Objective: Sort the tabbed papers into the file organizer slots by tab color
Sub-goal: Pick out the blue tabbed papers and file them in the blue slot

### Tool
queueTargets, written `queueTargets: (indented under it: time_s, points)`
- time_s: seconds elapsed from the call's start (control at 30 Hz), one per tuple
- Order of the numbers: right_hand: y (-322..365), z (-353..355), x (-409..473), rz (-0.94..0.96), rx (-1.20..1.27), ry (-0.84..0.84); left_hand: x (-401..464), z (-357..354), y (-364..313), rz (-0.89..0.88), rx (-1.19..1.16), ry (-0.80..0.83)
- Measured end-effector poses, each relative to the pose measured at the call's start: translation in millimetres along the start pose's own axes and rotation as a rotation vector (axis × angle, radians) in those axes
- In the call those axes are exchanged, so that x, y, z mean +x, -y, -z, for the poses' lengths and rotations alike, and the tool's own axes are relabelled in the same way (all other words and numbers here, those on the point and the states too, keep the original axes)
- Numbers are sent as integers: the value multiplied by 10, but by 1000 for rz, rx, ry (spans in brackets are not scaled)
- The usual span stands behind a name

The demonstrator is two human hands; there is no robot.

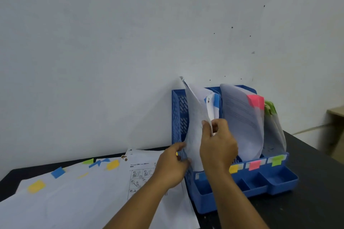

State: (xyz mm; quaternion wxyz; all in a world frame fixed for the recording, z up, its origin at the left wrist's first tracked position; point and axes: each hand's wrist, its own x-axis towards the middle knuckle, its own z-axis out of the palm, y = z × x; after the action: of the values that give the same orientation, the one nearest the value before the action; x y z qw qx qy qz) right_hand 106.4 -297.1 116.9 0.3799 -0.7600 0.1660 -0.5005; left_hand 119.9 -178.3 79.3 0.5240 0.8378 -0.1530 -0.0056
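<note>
**Clerk:** While the sheet stands half in the slot, enter it so: item one, paper [195, 117], white, upright and bowed, its lower edge down in the leftmost slot of the blue file organizer [264, 182], its top corner leaning against the wall.

**Onlooker:** Held by?

**Clerk:** Right hand [217, 147], thumb and fingers pinching the sheet's right edge about midway up. Left hand [173, 165], fingers curled at the sheet's lower left edge by the organizer's side wall; whether it grips paper or only steadies it I cannot tell.

**Onlooker:** Which colour is that slot?

**Clerk:** A blue tab [216, 100] shows on sheets already standing there. The tab on the held sheet is not visible, so the match cannot be confirmed. Item two, pink-tabbed sheets [242, 121], third slot. Item three, green-tabbed sheets [273, 132], rightmost. Front labels run yellow [233, 169], pink, green. Item four, loose papers [74, 188] flat on the table to the left, with yellow, blue and green tabs, unsorted.

**Onlooker:** Risks?

**Clerk:** In my judgement, three. The sheet is limp and bowed, so pushed down it may buckle or crease against the sheets already in. Its tall corner may flop forward once released. And the light organizer may slide if the left hand presses its wall
</note>
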Motion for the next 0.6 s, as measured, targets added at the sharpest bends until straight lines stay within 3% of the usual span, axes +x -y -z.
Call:
queueTargets:
  time_s: [0.13,0.33,0.5,0.6]
  points:
    - [-1,-59,29,-61,43,11,14,2,11,-4,26,-7]
    - [-69,-30,26,17,-118,128,-4,38,31,-16,26,-14]
    - [-136,52,65,74,-223,54,10,60,18,-16,7,-13]
    - [-158,117,82,15,-235,82,-18,45,18,-9,7,-16]
